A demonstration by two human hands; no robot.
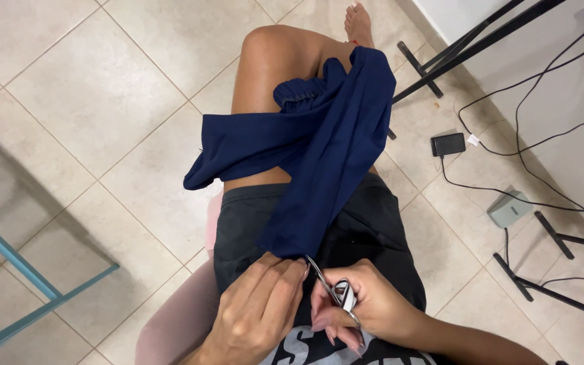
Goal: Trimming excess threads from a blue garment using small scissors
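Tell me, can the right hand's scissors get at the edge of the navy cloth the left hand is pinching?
Probably yes: the scissors in the right hand already point at the navy cloth beside the left hand, with nothing between.

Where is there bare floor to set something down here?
Bare tiles lie between the teal frame and the navy cloth draped over the knee. The right side is crowded: black stand legs, cables, a black adapter and a grey box.
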